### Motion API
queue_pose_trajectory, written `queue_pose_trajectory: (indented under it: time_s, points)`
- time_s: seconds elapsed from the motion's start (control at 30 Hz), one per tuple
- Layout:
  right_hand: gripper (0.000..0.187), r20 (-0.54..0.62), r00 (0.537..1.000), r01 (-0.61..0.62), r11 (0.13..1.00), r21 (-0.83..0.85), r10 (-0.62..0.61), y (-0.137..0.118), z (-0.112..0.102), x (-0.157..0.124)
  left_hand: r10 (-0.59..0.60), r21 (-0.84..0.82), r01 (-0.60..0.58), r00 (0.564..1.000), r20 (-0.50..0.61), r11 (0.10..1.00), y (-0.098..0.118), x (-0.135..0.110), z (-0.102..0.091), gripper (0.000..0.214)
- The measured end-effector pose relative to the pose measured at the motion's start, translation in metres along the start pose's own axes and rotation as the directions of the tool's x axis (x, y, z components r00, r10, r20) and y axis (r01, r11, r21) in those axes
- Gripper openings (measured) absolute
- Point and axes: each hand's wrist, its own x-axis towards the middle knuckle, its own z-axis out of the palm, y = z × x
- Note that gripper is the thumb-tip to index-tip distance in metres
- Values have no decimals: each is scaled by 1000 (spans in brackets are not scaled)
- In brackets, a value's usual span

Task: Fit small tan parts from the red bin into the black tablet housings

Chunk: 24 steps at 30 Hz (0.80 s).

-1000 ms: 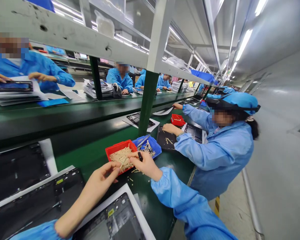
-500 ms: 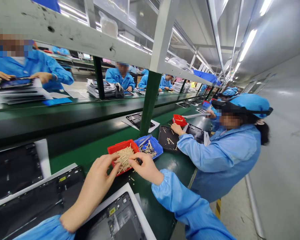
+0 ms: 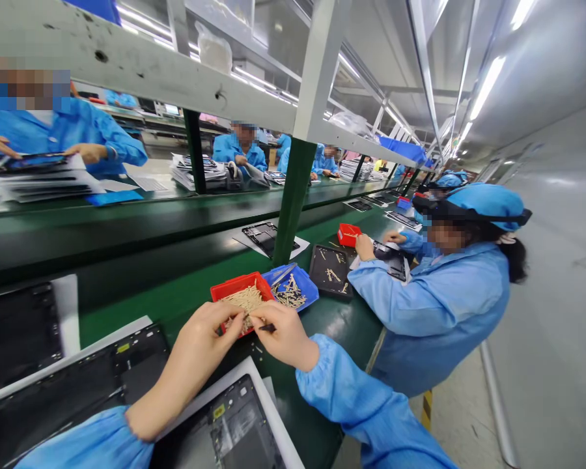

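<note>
My left hand (image 3: pixel 202 345) and my right hand (image 3: pixel 283 335) meet at the near edge of a red tray (image 3: pixel 227 288) full of thin tan strips (image 3: pixel 247 298). The left hand's fingertips are pinched together; I cannot make out what is in them. The right hand is closed around a small dark tool (image 3: pixel 267 327) and pinches at the strips. Beside the red tray stands a blue tray (image 3: pixel 300 280) with more small parts. An opened tablet back (image 3: pixel 224 430) on a white sheet lies below my hands.
A co-worker in a blue gown (image 3: pixel 434 299) sits to my right, working on a black tray (image 3: pixel 329 270) and a device. Another red tray (image 3: pixel 348 233) stands beyond. A green post (image 3: pixel 288 202) rises behind the trays. More opened devices (image 3: pixel 68 384) lie to my left. People work across the belt.
My left hand has moved right to meet my right hand at the red tray. The co-worker's hands have drawn back from the far red tray toward the device in front of that person.
</note>
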Motion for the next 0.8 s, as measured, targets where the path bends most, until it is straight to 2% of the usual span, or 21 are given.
queue_pose_trajectory:
  time_s: [0.07,0.17,0.27,0.37,0.47,0.67,0.8]
  points:
    - [15,-67,991,-103,987,125,112,-2,-8,5,-58,30,58,998,-8,998,-8,6,1,32]
    - [19,-148,947,-242,938,248,284,-5,-26,13,-129,65,129,992,-4,989,-22,16,7,32]
    - [22,-221,911,-286,919,271,348,-4,-42,19,-164,76,162,986,32,984,-32,24,16,32]
    - [21,-253,916,-266,943,200,312,-3,-48,21,-178,59,175,983,45,983,-32,30,18,33]
    - [19,-221,949,-209,973,97,226,-3,-45,22,-200,5,200,979,25,980,-22,31,11,33]
    - [18,-5,997,-77,994,-83,77,-14,-21,20,-311,-205,315,949,54,927,16,4,-8,44]
    - [19,103,995,21,999,-41,-17,-36,-2,22,-463,-347,461,883,82,817,34,-20,-24,56]
